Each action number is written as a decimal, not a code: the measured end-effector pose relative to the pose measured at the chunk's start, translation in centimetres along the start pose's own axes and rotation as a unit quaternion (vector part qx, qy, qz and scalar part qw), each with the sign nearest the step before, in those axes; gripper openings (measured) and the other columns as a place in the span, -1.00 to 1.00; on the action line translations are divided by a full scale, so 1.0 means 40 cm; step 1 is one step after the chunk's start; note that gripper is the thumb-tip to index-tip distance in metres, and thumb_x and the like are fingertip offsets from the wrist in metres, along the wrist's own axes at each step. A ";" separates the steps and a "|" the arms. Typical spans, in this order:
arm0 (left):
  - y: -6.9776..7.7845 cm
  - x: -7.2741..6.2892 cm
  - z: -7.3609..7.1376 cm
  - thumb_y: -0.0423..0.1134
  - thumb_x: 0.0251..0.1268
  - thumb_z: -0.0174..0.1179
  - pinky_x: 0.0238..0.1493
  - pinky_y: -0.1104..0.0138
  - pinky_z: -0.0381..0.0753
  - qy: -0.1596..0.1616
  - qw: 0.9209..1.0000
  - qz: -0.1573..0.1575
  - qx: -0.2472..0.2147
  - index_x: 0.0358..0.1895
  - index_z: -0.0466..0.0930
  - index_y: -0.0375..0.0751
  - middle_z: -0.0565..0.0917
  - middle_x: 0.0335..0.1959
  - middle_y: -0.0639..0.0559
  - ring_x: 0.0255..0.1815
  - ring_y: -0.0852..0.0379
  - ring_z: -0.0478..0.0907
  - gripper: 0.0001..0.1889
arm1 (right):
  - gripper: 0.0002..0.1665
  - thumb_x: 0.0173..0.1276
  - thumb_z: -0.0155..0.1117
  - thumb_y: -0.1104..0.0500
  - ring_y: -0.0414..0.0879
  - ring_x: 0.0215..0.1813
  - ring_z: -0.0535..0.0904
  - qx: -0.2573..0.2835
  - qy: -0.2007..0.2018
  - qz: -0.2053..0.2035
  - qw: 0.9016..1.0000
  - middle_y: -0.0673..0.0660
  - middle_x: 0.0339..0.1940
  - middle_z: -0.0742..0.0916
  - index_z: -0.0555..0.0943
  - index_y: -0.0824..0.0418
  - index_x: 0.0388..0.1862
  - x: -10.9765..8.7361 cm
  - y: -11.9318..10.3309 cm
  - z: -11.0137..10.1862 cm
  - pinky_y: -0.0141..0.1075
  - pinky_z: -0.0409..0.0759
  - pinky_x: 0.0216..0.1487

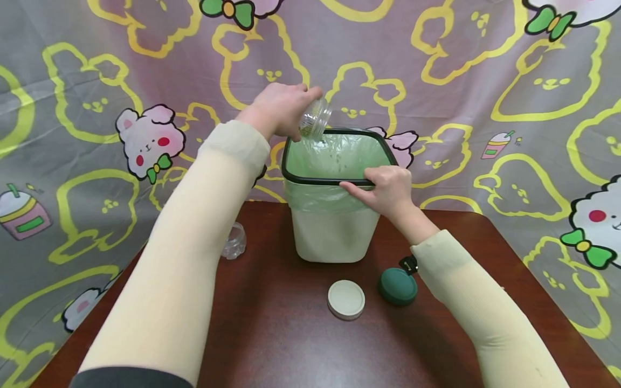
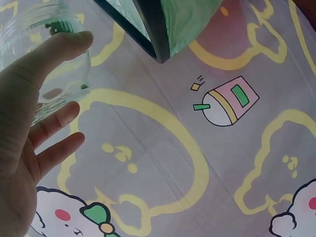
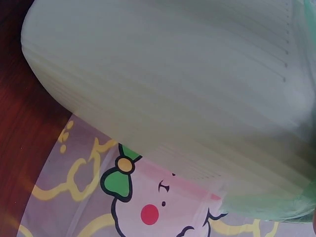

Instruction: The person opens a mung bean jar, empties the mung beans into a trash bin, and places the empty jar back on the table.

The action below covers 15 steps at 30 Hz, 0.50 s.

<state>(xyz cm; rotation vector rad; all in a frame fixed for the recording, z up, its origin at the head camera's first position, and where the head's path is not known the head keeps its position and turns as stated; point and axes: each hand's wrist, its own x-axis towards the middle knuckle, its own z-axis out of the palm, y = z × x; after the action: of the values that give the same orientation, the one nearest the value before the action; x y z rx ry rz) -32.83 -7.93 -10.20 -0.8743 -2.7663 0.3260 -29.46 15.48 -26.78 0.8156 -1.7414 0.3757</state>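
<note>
My left hand (image 1: 286,110) grips a clear jar (image 1: 314,118), tipped on its side with its mouth over the bin's back left rim. In the left wrist view the jar (image 2: 49,74) has a few small dark bits inside, and my thumb and fingers wrap its wall. A cream trash bin (image 1: 335,237) with a black rim holds a pale green liner (image 1: 359,153), on which small specks show. Gripping the rim at its front right corner is my right hand (image 1: 388,188), thumb along the front. The bin's side (image 3: 148,89) fills most of the right wrist view.
On the brown table (image 1: 281,334) lie a cream lid (image 1: 346,299) and a dark green lid (image 1: 398,286), in front of the bin. A second clear jar (image 1: 235,241) stands left, partly behind my left arm. Close behind hangs a patterned cloth (image 1: 451,108).
</note>
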 end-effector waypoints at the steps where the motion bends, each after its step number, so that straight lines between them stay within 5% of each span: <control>1: 0.000 0.000 0.001 -0.19 -0.05 0.47 0.08 -0.09 0.44 0.000 1.000 0.000 0.000 0.45 0.10 -0.15 0.45 0.16 -0.24 -0.01 -0.24 0.51 -0.04 | -0.19 0.31 -0.02 -0.48 -0.11 -0.84 0.13 -0.001 -0.002 0.000 1.000 -0.03 -0.88 0.19 0.11 0.07 -0.83 -0.001 0.000 -0.001 -0.21 -0.06 -0.78; 15: 0.004 0.002 -0.005 -0.23 -0.04 0.44 0.08 -0.10 0.45 -0.003 1.000 0.008 0.017 0.44 0.10 -0.16 0.45 0.16 -0.26 -0.04 -0.27 0.52 -0.06 | -0.19 0.31 -0.01 -0.47 -0.11 -0.84 0.15 -0.005 -0.011 -0.006 1.000 -0.03 -0.88 0.20 0.12 0.07 -0.83 0.001 -0.002 -0.007 -0.22 -0.04 -0.78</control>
<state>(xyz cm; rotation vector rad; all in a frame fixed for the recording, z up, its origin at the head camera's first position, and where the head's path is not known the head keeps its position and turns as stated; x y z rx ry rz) -32.75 -7.72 -10.04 -0.8897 -2.7525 0.3785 -29.19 15.58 -26.68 0.8263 -1.7569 0.3512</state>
